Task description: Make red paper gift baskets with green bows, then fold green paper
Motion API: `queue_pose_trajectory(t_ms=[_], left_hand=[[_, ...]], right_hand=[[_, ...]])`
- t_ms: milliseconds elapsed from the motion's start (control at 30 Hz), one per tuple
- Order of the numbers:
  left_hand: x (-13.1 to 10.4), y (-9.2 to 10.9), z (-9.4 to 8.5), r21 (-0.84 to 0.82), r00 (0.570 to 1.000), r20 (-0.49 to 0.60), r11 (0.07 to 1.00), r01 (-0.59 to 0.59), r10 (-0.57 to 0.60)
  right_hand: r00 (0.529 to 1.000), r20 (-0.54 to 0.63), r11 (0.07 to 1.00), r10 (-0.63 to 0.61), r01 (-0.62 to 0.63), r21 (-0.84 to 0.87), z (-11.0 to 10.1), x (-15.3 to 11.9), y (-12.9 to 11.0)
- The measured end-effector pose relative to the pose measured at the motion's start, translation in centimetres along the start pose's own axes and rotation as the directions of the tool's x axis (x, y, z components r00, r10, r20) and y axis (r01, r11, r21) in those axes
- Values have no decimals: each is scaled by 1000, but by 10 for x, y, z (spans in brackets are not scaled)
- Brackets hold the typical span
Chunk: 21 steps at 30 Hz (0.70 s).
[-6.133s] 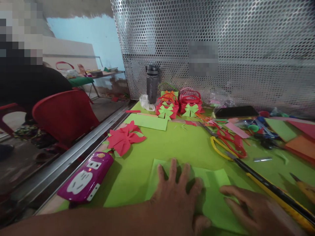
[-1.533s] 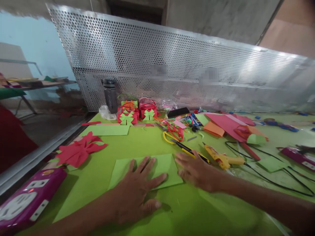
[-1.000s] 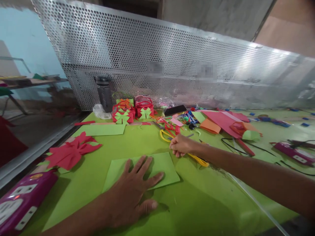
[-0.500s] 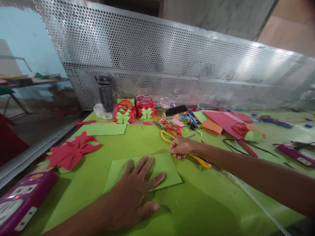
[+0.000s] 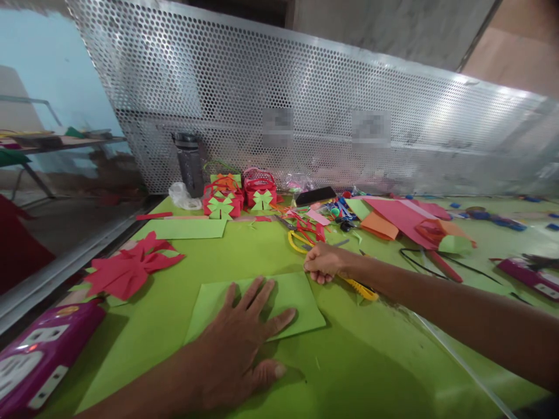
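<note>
My left hand (image 5: 238, 340) lies flat with fingers spread on a light green sheet of paper (image 5: 301, 302), pressing it to the table. At the sheet's far right corner, my right hand (image 5: 323, 262) is closed with its fingertips against the corner. Whatever it may pinch is hidden by the fingers. Partly under the right wrist lies a yellow cutter knife (image 5: 361, 289). Just beyond the right hand are yellow-handled scissors (image 5: 297, 242), partly covered by that hand.
Red paper petals (image 5: 131, 267) and a purple power strip (image 5: 48, 355) lie at left. Behind stand a dark bottle (image 5: 190, 169) and red boxes with green bows (image 5: 222, 203). Paper scraps, pink sheets (image 5: 397, 218) and a black cable (image 5: 419, 262) spread to the right, before a perforated metal panel (image 5: 236, 75).
The view has shifted slightly, so everything sits a little further right. Both hands keep their places on the green sheet.
</note>
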<state>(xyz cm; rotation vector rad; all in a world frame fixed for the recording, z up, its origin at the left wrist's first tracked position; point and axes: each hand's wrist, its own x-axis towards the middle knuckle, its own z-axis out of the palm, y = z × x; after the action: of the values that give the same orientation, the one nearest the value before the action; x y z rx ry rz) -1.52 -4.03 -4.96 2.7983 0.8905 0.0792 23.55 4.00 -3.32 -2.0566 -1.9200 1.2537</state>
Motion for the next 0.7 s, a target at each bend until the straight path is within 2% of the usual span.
queue_pose_trajectory(t_ms=[267,533,700], left_hand=[[1,0,0,8,1000,16,1000,9,-9],[1,-1,3,-6,1000,2,1000,0,0],[2,-1,3,-30,1000,-13,1000,-9,8]], right_hand=[[1000,4,998,14,-14,56,1,7,8],[999,25,993,22,-25,112,2,2,4],[998,-2,987,66,-65,146,4,-2,0]])
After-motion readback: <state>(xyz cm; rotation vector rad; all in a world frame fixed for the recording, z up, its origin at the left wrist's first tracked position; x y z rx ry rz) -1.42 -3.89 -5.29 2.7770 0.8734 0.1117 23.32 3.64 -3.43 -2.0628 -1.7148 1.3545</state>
